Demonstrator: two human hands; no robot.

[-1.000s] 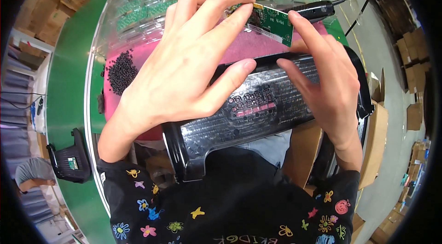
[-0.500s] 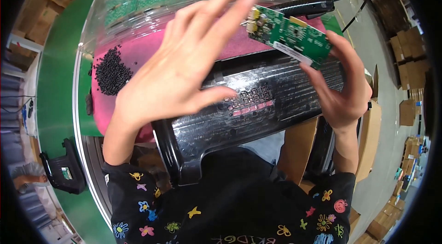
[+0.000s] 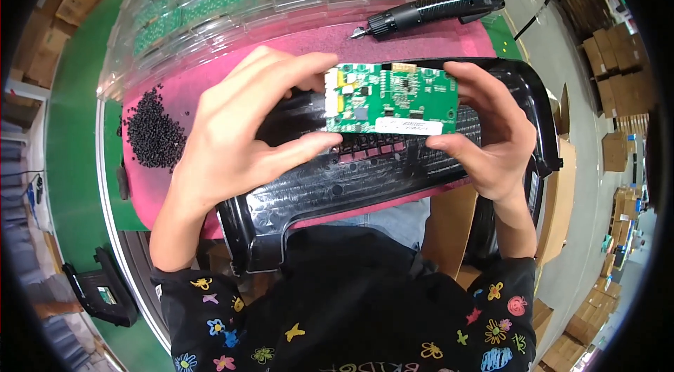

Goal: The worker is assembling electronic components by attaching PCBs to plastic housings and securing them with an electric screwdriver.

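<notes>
A green circuit board [image 3: 365, 102] is held up level between both hands, with chips, pale connectors at its left end and a white label along its lower edge. My left hand [image 3: 242, 126] grips the left end between thumb and fingers. My right hand [image 3: 495, 133] pinches the right end the same way. Beneath the board lies a glossy black plastic housing [image 3: 302, 193] with a grid of small cut-outs [image 3: 372, 151], partly hidden by the board and hands. The housing rests on a pink mat [image 3: 158, 200].
A black electric screwdriver [image 3: 435, 10] lies behind the housing, its cable running off right. Clear trays [image 3: 295, 0] of green boards stand at the back. Black screws [image 3: 154, 130] are heaped left. Another black housing [image 3: 102, 288] is at far left; a cardboard box [image 3: 558, 196] stands right.
My right hand has brought the circuit board left and down, turning it level. My left hand, spread and free before, has closed on the board's left end.
</notes>
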